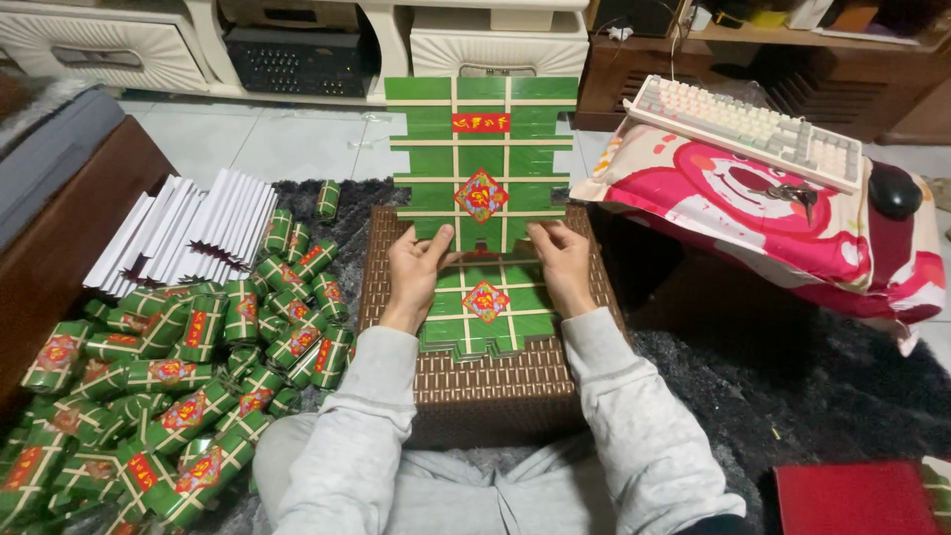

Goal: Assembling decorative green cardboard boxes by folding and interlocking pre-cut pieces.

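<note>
Head view: both hands [490, 267] clamped on flat green carton [480, 159], red diamond labels [481, 195].

Flat carton sheet [482, 198] lies on woven stool [485, 381], folded boxes [178, 386] left.

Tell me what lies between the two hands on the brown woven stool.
Head view: between the left hand and right hand lies the flat green cardboard sheet, its narrow middle pinched by both.
</note>
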